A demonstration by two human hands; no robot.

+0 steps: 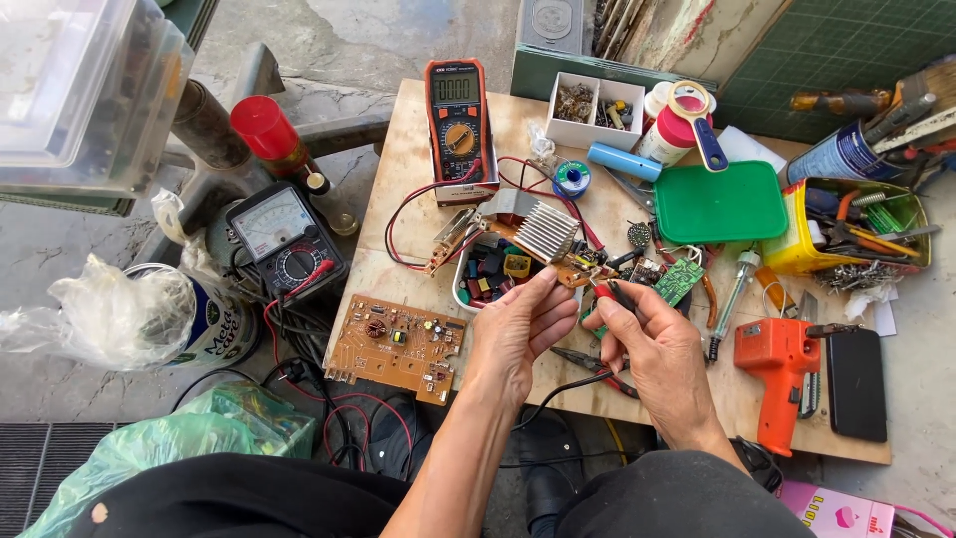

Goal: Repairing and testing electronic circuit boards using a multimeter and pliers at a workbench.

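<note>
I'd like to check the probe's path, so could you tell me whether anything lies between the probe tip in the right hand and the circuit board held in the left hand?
Nothing visible does. The left hand holds the circuit board with heatsink up by its edge, and the right hand holds the red probe with its tip right at the board's near edge, with no wire or tool between them.

Both arms are bare, with no sleeves down to the wrists. The left hand (513,334) and the right hand (657,349) wear no gloves, rings or watch. The person wears dark black clothes (239,498) over the lap and knees (687,496).
</note>
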